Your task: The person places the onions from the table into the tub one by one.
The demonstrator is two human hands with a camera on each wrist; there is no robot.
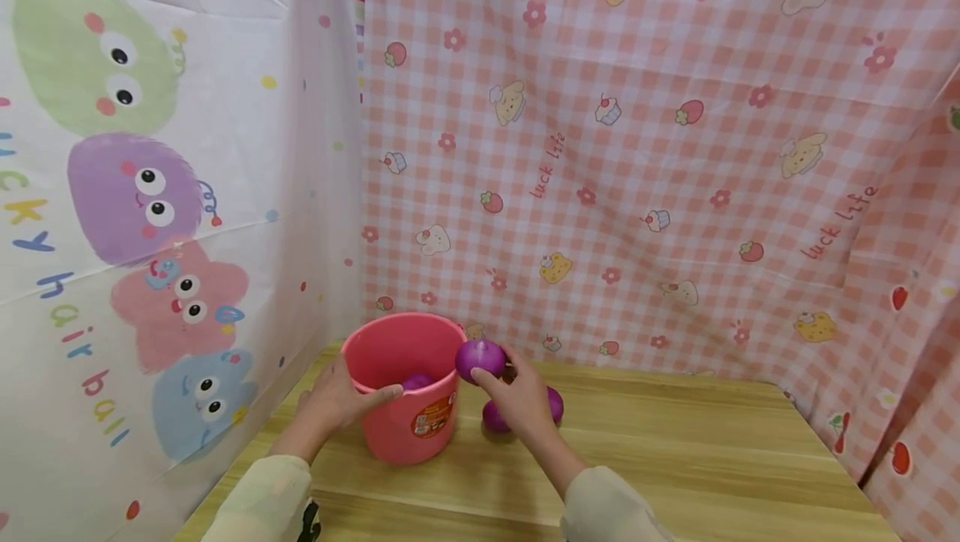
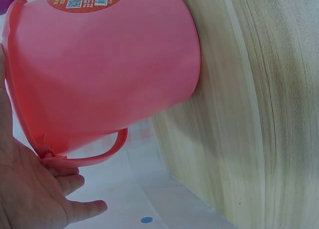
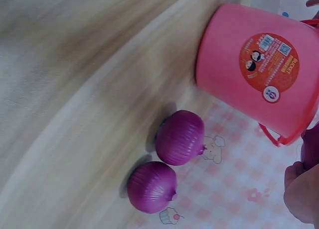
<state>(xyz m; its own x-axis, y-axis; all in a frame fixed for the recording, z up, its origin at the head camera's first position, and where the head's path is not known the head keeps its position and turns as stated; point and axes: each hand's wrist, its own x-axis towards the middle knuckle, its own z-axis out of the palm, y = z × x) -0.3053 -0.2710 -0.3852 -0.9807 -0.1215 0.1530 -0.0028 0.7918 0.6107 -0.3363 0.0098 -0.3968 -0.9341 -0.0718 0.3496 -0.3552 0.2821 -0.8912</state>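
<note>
A pink bucket stands upright on the wooden table. My left hand rests against its near left rim, the thumb along the front; in the left wrist view some fingers stretch past the bucket's handle. With my right hand I hold a purple onion by the bucket's right rim, stem up. Inside the bucket another purple onion shows in part. Two more purple onions, one nearer the bucket and one farther off, lie on the table, partly behind my right hand in the head view.
The wooden table extends right of the bucket. Behind it hangs a pink checked cloth, and at the left a white cloth with cartoon figures. An orange label is stuck on the bucket's side.
</note>
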